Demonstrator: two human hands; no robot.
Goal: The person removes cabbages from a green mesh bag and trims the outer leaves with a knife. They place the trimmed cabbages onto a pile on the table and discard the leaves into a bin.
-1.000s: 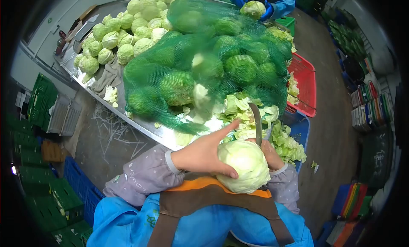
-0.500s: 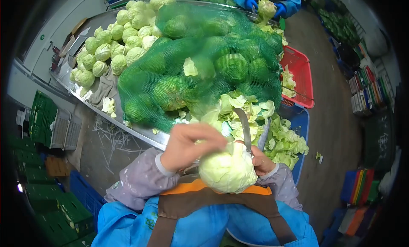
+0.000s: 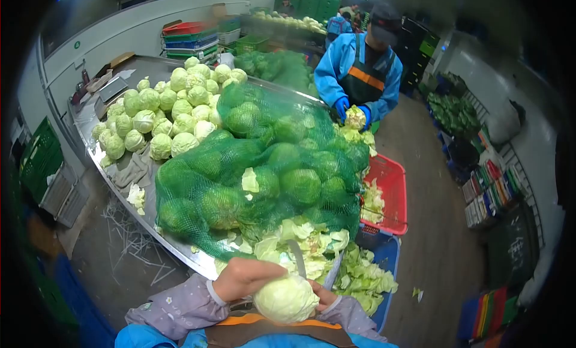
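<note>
A pale green, trimmed cabbage (image 3: 287, 300) sits low in front of my apron, between my two hands. My left hand (image 3: 247, 281) rests against its upper left side, fingers curled over the leaves. At the cabbage's right side is my right hand (image 3: 323, 295), closed around the handle of a knife, its fingers partly hidden behind the cabbage. The knife's curved blade (image 3: 297, 258) points up and away from me. Just beyond lie loose outer leaves (image 3: 300, 240) and a green mesh sack (image 3: 210, 168) full of cabbages on the metal table (image 3: 180, 247).
Trimmed cabbages (image 3: 174, 102) are piled at the table's far left. On the right stand a red basket (image 3: 393, 195) and a blue crate (image 3: 384, 258) holding leaves. A co-worker (image 3: 366, 72) in blue gloves handles a cabbage across the table. Plastic strips (image 3: 135, 234) litter the floor.
My view has tilted up, showing the co-worker and the room behind. My left hand has come down from above the cabbage onto its upper left side; the right hand keeps the knife.
</note>
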